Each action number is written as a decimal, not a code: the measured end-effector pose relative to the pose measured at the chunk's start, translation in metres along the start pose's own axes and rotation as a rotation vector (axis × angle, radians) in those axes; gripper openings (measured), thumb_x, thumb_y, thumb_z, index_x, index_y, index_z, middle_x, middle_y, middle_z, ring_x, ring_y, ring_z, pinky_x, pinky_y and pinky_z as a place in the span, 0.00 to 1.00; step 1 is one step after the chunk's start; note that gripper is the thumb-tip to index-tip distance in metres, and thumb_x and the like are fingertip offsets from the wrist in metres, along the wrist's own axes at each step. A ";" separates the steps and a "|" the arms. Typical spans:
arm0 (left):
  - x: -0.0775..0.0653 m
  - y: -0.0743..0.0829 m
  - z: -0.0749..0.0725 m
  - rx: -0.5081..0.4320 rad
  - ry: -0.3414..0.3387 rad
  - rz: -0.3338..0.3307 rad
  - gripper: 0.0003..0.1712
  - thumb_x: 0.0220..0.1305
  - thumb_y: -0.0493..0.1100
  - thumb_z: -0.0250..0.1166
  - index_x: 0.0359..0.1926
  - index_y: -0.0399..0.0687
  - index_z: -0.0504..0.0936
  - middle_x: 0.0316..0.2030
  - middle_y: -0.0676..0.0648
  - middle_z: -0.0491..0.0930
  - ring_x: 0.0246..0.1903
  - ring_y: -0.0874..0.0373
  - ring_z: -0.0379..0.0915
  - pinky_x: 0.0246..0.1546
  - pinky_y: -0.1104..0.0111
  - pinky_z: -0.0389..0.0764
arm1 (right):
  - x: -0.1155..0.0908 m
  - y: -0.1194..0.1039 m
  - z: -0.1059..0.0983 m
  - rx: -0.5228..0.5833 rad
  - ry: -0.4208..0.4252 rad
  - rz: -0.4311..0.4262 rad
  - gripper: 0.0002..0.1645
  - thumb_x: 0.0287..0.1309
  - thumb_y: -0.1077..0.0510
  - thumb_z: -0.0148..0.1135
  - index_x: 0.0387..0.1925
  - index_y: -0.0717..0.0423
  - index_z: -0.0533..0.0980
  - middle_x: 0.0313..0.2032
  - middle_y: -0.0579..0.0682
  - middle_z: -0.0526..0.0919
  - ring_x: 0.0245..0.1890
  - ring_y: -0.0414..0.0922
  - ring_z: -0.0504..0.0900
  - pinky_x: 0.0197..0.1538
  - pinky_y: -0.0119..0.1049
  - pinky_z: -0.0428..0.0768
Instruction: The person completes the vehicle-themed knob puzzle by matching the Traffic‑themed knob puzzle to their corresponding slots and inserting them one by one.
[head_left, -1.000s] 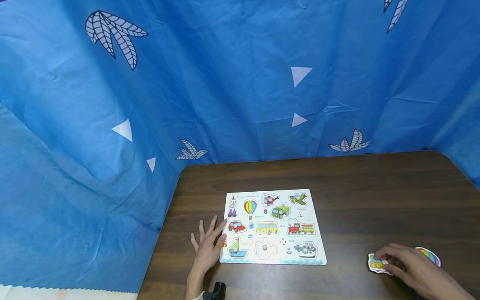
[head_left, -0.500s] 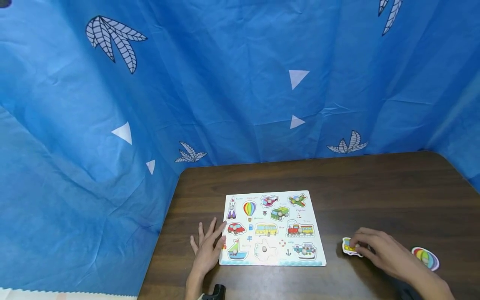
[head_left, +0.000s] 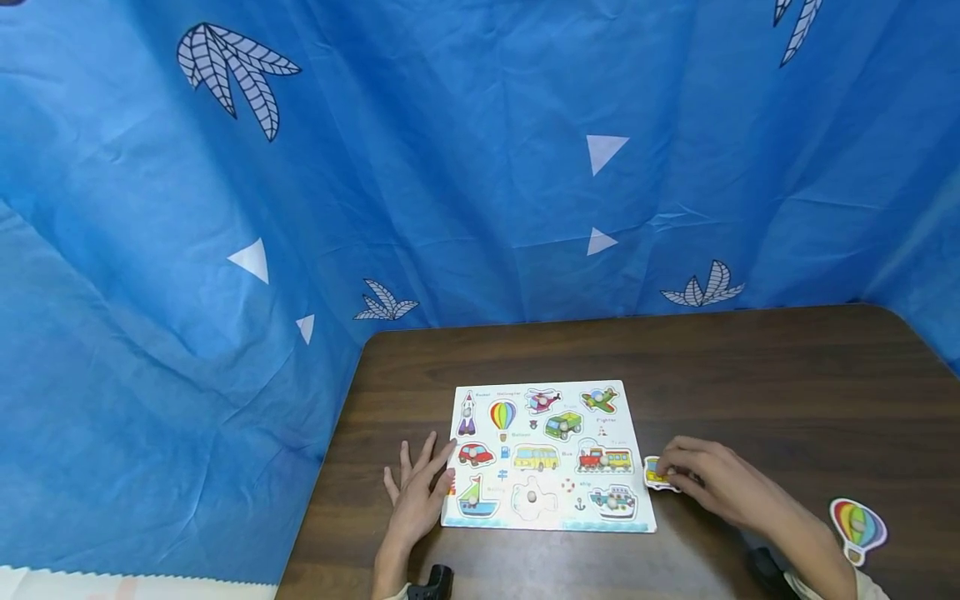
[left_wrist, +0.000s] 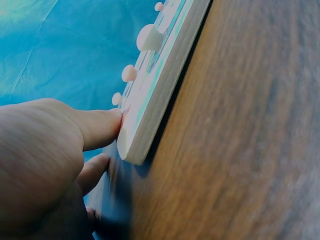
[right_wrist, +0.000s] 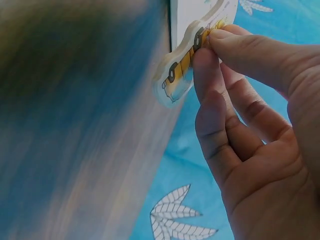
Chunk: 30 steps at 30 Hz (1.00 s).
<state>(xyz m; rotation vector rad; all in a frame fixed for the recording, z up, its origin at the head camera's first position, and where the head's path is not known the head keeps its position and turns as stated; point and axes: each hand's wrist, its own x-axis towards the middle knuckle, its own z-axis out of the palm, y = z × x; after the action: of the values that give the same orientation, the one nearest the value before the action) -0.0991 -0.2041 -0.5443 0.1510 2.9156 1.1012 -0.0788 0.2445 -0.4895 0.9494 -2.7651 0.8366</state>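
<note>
A white puzzle board point(head_left: 482, 425) with vehicle pictures lies flat on the table. My left hand point(head_left: 416, 498), fingers spread, rests at its left edge; in the left wrist view the thumb point(left_wrist: 100, 127) touches the board's corner. My right hand point(head_left: 720, 479) pinches a yellow bus puzzle piece point(right_wrist: 181, 70) between thumb and fingers. That piece is tilted in the right wrist view and stands just right of the board in the head view, partly hidden by the fingers. Any knob on it is covered. A hot-air balloon puzzle piece point(head_left: 858, 527) lies on the table right of my right forearm.
Several knobbed pieces, such as the red car point(head_left: 476, 454) and the train point(head_left: 603, 459), sit on the board. A flat bus picture point(head_left: 536, 457) shows in its middle. The brown table point(head_left: 810, 375) reaches back to a blue curtain point(head_left: 450, 167).
My right hand has carried the bus piece leftwards across the table, from beside the balloon piece to near the board's right edge. The left hand keeps its place.
</note>
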 end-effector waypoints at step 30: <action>0.001 0.000 0.000 0.000 -0.003 0.007 0.25 0.74 0.53 0.56 0.69 0.60 0.74 0.76 0.41 0.59 0.75 0.25 0.28 0.62 0.26 0.23 | 0.121 -0.033 0.056 0.083 -0.207 -0.166 0.06 0.60 0.62 0.69 0.37 0.49 0.86 0.35 0.40 0.83 0.31 0.32 0.74 0.36 0.26 0.76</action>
<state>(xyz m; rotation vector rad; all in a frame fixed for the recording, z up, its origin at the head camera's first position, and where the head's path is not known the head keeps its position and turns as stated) -0.0998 -0.2039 -0.5438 0.1630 2.9145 1.1003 -0.1515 0.1277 -0.4895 1.3305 -2.7860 0.8786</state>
